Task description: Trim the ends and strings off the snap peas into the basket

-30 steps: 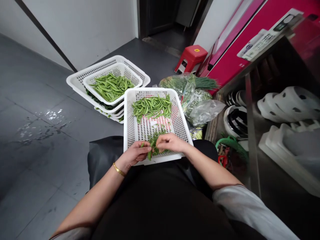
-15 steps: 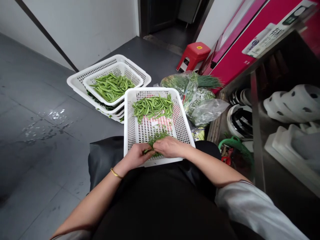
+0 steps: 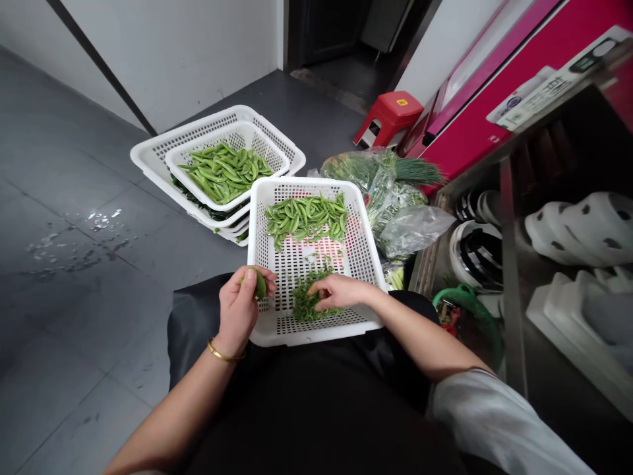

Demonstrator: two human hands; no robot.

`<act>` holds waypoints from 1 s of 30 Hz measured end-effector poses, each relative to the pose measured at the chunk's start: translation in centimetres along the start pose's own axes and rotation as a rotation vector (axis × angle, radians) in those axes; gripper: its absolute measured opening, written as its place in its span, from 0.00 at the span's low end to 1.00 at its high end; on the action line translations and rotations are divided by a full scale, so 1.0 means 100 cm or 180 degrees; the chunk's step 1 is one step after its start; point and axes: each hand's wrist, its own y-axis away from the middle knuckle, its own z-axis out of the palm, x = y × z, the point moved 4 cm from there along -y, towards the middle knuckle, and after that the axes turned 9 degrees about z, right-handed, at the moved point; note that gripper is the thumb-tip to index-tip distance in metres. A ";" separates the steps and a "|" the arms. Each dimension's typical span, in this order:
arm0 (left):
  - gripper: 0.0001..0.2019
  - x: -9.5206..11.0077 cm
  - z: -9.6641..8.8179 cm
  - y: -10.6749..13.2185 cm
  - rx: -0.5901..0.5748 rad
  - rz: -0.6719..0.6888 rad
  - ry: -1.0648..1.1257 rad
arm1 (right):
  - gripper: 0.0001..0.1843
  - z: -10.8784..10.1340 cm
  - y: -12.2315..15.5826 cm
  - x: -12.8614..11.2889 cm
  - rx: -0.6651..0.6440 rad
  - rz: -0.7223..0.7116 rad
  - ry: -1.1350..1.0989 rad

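Note:
My left hand [image 3: 237, 310], with a gold bracelet at the wrist, is at the left rim of the white perforated basket [image 3: 316, 335] on my lap. Its thumb and fingers close on a green pea pod [image 3: 260, 285]. Over the heap of thin green trimmings [image 3: 305, 305] at the basket's near end hovers my right hand [image 3: 343, 290]. Its thumb and forefinger are parted, and I see nothing between them. A pile of flat green pea pods [image 3: 306, 218] lies at the far end of the same basket.
Stacked white baskets [image 3: 148, 153] stand at the left, the top one holding more pods [image 3: 227, 173]. Bagged greens [image 3: 376, 171] lie to the right. Further off are a red stool [image 3: 393, 115], a green basket [image 3: 462, 290] and metal shelving [image 3: 509, 264]. Water spots mark the floor.
My hands were together over the trimmings. The left has moved away to the basket's left rim, holding a pod; the right stays over the trimmings with its fingers parted.

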 end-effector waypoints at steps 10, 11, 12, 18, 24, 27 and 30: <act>0.08 -0.047 0.011 -0.002 -0.0752 -0.1733 0.1348 | 0.21 -0.100 -0.130 0.044 0.2443 0.1522 0.0591; 0.09 -0.048 0.010 -0.002 -0.0682 -0.1774 0.1187 | 0.20 -0.098 -0.132 0.045 0.2435 0.1504 0.0573; 0.09 -0.049 0.008 -0.002 -0.0613 -0.1780 0.1000 | 0.20 -0.095 -0.130 0.044 0.2424 0.1469 0.0569; 0.12 -0.048 0.004 -0.006 -0.0319 -0.1314 -0.0289 | 0.14 -0.041 -0.049 0.003 0.2370 0.0899 0.1502; 0.11 -0.040 0.017 0.004 -0.0581 -0.0895 -0.0423 | 0.14 0.032 0.019 -0.054 0.1812 -0.0316 0.2156; 0.11 -0.038 0.023 0.016 -0.1115 -0.1443 0.0046 | 0.13 0.021 0.033 -0.057 0.1684 -0.0519 0.1219; 0.12 -0.032 0.026 0.026 -0.1580 -0.1868 0.0557 | 0.12 0.001 0.042 -0.057 0.1701 -0.0610 0.0506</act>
